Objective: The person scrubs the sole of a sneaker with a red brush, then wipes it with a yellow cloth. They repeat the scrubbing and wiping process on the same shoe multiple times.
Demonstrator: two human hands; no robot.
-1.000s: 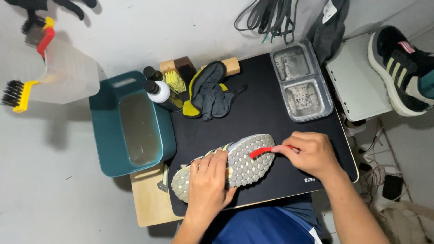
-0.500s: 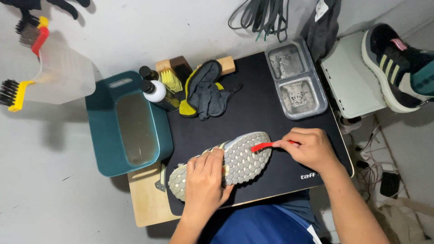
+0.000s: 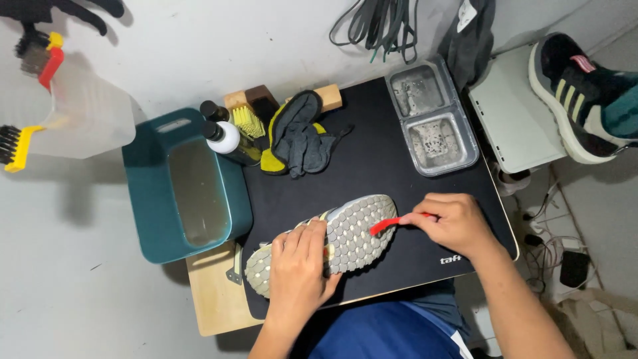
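A shoe [image 3: 345,233] lies sole-up on a black mat [image 3: 392,179], its grey studded sole facing me. My left hand [image 3: 298,272] presses flat on the middle of the sole and holds the shoe down. My right hand [image 3: 452,223] grips a small red-handled brush [image 3: 385,225], whose tip touches the heel end of the sole.
A teal tub of murky water [image 3: 189,193] stands left of the mat. Behind it are bottles [image 3: 222,136], a yellow brush [image 3: 247,121] and a dark cloth [image 3: 302,139]. A clear two-part tray [image 3: 430,123] sits at the back right. Another shoe [image 3: 585,93] rests far right.
The view has shifted slightly. My right hand with the red brush has stayed at the heel end of the sole with small strokes; my left hand keeps holding the shoe.
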